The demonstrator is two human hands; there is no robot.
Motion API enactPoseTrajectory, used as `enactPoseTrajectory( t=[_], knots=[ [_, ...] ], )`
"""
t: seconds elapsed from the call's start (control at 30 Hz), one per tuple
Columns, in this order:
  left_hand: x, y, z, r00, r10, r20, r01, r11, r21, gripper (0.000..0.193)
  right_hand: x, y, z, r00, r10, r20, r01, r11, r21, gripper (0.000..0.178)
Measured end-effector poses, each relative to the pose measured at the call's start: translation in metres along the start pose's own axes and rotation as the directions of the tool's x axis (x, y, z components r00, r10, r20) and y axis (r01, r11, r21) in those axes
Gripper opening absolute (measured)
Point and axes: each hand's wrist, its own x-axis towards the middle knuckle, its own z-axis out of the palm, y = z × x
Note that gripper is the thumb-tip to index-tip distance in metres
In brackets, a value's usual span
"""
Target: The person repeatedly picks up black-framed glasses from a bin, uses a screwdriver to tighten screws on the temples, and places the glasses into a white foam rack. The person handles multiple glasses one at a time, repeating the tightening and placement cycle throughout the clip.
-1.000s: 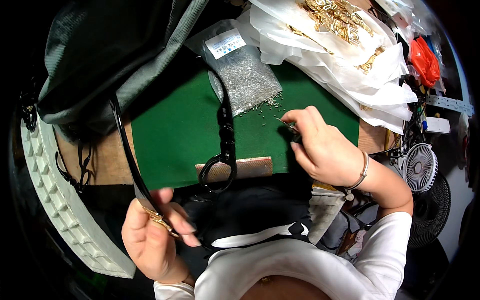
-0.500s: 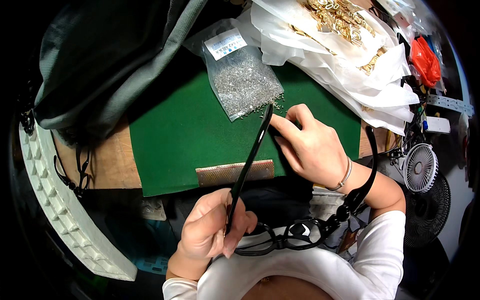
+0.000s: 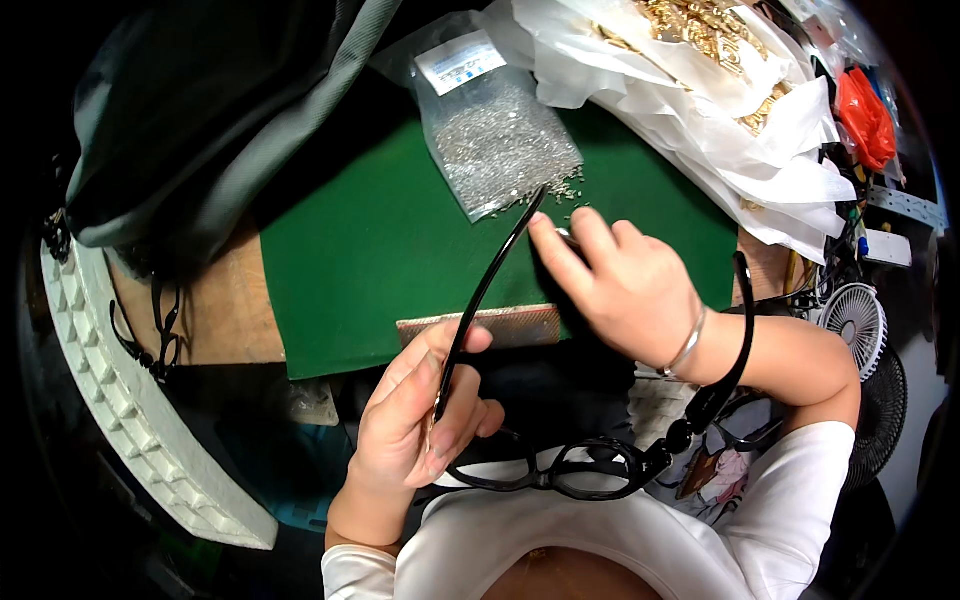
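A pair of black eyeglasses (image 3: 640, 470) hangs over my lap, its front towards my shirt. My left hand (image 3: 425, 400) is closed around one temple, whose tip points up to the bag of screws. The other temple rises at the right, passing in front of my right forearm. My right hand (image 3: 625, 285) holds its index finger stretched out close to the tip of the gripped temple; a small shiny spot shows between the fingers, unclear in kind. Small loose metal screws (image 3: 565, 190) lie at the mouth of a clear plastic bag (image 3: 505, 140) full of them.
The green mat (image 3: 340, 270) covers the table; a perforated metal strip (image 3: 515, 327) lies at its near edge. Gold-coloured parts (image 3: 710, 40) sit in white wrapping (image 3: 680, 150) at the far right. Another black pair of glasses (image 3: 155, 335) and a dark bag (image 3: 200, 130) are left, a small fan (image 3: 855, 315) right.
My right hand has shifted slightly right, its index finger straighter beside the temple tip. My left hand has turned a little, tilting the glasses. The view has shifted slightly.
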Motion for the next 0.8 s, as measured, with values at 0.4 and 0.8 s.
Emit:
enactPoseTrajectory(
  t=[0.4, 0.8],
  knots=[
    [0.001, -0.004, -0.007, 0.997, -0.073, -0.023, 0.063, 0.953, -0.296, 0.032, 0.023, -0.012, -0.057, 0.722, -0.449, 0.527, -0.689, -0.394, 0.608, 0.022],
    [0.003, -0.008, -0.012, 0.991, -0.121, -0.052, 0.108, 0.974, -0.197, 0.034, 0.011, -0.013, -0.046, 0.629, -0.464, 0.624, -0.776, -0.424, 0.466, 0.028]
  ],
)
